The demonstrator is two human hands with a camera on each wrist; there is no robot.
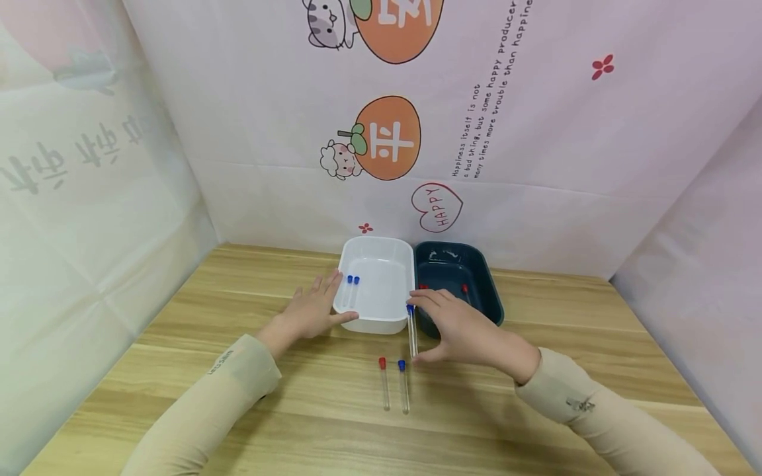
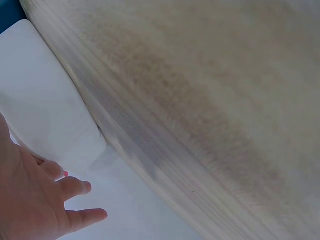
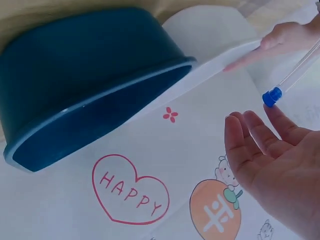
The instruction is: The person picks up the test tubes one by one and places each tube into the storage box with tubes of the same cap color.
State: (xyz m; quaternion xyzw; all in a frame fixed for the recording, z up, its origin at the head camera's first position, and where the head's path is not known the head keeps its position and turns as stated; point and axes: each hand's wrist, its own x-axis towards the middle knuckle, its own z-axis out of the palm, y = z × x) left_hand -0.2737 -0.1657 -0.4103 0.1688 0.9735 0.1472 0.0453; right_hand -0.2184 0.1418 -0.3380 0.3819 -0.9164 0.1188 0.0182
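My right hand pinches a blue-capped test tube lengthwise between thumb and fingers, in front of the seam between two basins. In the right wrist view its blue cap touches a fingertip. With fingers spread, my left hand rests against the left rim of the white basin. Two blue-capped tubes lie in that basin. Red caps show inside the dark blue basin, partly hidden by my right hand. On the table lie a red-capped tube and another blue-capped tube.
The wooden table ends at a printed cloth backdrop close behind both basins. Cloth also hangs at the left and right sides. The two basins stand side by side, touching or nearly so.
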